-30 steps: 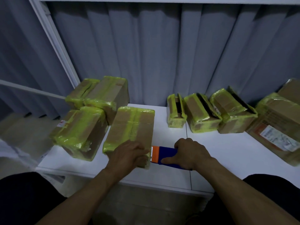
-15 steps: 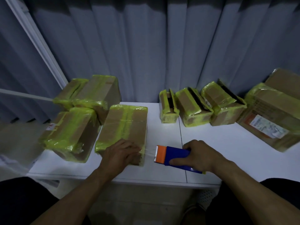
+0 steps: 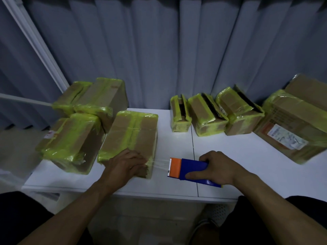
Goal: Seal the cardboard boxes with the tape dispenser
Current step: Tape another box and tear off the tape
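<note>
Tape dispenser (image 3: 187,169): how do the fingers sit on it?

— Curled round its blue body. The right hand (image 3: 217,167) grips it, one finger laid along the near side, and the orange cutter end points left at the box.

— And the other fingers?

— Fairly straight and close together. The left hand (image 3: 123,167) presses flat on the near right corner of the cardboard box (image 3: 131,137), where a clear strand of tape (image 3: 160,164) meets it. The strand runs taut across the gap to the cutter.

— So which step?

— Probably finishing a strip. The next move likely calls for tilting the cutter's teeth into the strand to sever it while the left hand pins the end, then smoothing the tail down.

— Where is the box, and how does it look?

— On the left half of the white table (image 3: 230,147), its near end close to the near edge. Brown board, with yellow-green tape down the middle seam and wrinkled round both ends. The flaps look closed.
</note>
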The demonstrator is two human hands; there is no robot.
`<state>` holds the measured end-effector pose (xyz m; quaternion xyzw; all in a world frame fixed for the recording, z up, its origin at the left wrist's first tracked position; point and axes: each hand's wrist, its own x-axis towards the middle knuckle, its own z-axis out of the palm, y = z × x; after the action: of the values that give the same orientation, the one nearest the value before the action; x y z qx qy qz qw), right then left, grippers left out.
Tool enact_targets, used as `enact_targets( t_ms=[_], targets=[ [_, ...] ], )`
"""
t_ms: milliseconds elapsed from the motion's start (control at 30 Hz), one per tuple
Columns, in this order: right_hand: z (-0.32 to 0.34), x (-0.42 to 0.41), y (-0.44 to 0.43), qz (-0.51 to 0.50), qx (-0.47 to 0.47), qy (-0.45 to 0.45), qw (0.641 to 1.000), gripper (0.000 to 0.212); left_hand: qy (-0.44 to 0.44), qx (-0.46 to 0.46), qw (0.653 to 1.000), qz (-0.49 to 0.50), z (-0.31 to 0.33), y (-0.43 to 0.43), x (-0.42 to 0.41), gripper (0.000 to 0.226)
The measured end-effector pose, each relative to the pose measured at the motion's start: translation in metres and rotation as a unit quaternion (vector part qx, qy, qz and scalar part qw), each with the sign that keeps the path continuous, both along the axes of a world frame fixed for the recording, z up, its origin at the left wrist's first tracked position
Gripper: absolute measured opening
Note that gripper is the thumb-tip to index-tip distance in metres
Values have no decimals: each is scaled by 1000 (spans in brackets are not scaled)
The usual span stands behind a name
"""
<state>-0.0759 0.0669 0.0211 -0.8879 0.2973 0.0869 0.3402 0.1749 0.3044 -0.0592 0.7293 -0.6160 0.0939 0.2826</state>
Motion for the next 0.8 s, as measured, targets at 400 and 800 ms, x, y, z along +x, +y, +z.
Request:
enact_targets(
  t_ms=[400,800],
  targets=[
    [-18,11,-10,16,-38,47,998,65,32,-9,999,-8,0,-3,-1,47],
    [-47,76,3,57,-89,120,987,83,69,12,998,-2,-6,0,1,47]
  ],
)
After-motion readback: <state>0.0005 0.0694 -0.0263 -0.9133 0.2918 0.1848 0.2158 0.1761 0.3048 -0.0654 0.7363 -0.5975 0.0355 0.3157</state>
